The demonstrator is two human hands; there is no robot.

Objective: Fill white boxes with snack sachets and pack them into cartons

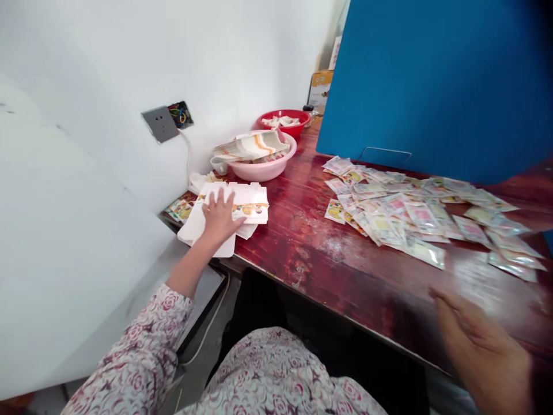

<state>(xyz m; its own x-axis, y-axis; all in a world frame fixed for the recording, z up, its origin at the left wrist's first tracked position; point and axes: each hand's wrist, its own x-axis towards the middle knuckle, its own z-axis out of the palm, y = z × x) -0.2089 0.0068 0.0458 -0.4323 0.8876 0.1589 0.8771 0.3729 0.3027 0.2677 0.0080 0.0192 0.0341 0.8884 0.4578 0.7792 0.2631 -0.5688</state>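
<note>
One dark-red worktop carries everything, and a blue board stands upright at two o'clock from the middle of the view. Next in size, a loose heap of printed sachets spreads over the worktop at three o'clock, near the board's lower edge. At nine o'clock lies a pile of flat white cartons, some with an orange printed band. Just beyond, towards eleven, sits a pink basin with printed sheets laid across it; a smaller red basin stands at twelve. The left hand rests on the cartons, its fingers spread and open. At four o'clock the right hand is blurred, nearest the sachets but apart from them; I cannot tell whether its fingers are open or closed. Smallest, a white cup stands beside the pink basin at ten o'clock.
</note>
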